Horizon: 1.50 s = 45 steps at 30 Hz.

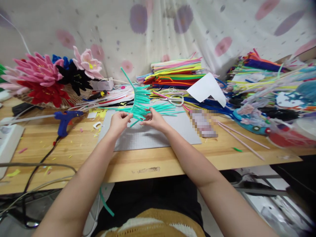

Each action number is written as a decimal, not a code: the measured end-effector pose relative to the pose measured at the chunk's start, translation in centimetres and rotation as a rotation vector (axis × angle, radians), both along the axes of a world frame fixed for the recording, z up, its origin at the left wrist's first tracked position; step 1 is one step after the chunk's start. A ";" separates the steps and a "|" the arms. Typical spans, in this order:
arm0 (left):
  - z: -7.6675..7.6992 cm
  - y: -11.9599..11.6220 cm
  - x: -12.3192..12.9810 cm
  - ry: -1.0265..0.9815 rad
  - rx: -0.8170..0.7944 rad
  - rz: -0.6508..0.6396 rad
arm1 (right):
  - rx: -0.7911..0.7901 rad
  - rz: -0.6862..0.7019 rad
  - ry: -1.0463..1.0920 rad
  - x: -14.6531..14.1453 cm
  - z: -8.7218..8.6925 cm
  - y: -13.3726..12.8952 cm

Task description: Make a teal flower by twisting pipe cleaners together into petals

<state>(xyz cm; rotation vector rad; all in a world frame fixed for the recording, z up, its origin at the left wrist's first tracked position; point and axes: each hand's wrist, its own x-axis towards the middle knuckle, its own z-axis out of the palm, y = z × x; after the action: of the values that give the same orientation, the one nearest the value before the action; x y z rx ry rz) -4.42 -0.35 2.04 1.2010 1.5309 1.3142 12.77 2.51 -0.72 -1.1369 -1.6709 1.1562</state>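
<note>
A teal pipe-cleaner piece (pixel 141 98), with a row of short strands along one side and a long stem rising at the top, stands between my hands. My left hand (pixel 120 121) pinches its lower left edge, fingers closed together. On the other side my right hand (pixel 155 119) holds the lower right strands between thumb and fingers. Beneath both hands lies a grey board (pixel 158 140). More loose teal strands (pixel 170 108) spread over the board's back edge, behind my right hand.
A blue glue gun (pixel 64 121) rests at the left, its cord trailing forward. Fuzzy flowers (pixel 41 70) stand behind it. Scissors (pixel 176 100), bundled pipe cleaners (pixel 176 74) and white paper (pixel 208 89) lie at the back. Two pink stems (pixel 240 140) are at the right.
</note>
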 end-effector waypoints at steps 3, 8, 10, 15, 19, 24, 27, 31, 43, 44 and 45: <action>-0.1 0.0 0.2 0.030 -0.009 -0.029 | 0.125 -0.075 -0.088 -0.5 -0.6 -0.1; 0.5 -0.2 -0.1 0.008 -0.079 -0.089 | 0.162 0.073 -0.108 -0.2 -0.7 0.0; 0.8 -0.4 -0.2 0.033 -0.089 -0.100 | 0.181 0.097 -0.143 0.1 -0.4 -0.2; 0.9 -0.4 -0.1 0.120 -0.087 -0.113 | 0.163 0.168 -0.141 0.5 0.3 -0.6; 0.5 -0.1 -0.4 0.175 -0.039 -0.086 | 0.105 0.122 -0.114 0.8 0.2 -0.4; 0.0 0.3 -0.6 0.327 0.031 -0.147 | -0.043 -0.021 0.149 0.3 0.0 0.0; -0.2 0.3 0.1 0.348 0.033 -0.205 | -0.164 0.023 0.375 -0.5 -0.1 -0.1; 0.2 0.3 0.9 0.302 0.010 -0.251 | -0.233 0.029 0.445 -0.8 -0.1 -0.4; -0.4 0.3 1.4 0.227 -0.009 -0.246 | -0.231 -0.045 0.451 -1.3 0.0 -0.6; -0.7 0.1 1.4 0.247 0.009 -0.229 | -0.225 -0.053 0.459 -1.3 -0.1 -0.5; -0.9 -0.2 1.5 0.279 0.038 -0.206 | -0.222 -0.062 0.467 -1.3 -0.3 -0.4</action>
<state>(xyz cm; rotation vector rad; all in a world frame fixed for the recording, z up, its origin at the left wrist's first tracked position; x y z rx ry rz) -2.92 -0.52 1.17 1.5745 1.5284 1.0790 11.46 2.15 -1.02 -0.9473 -1.1657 1.4619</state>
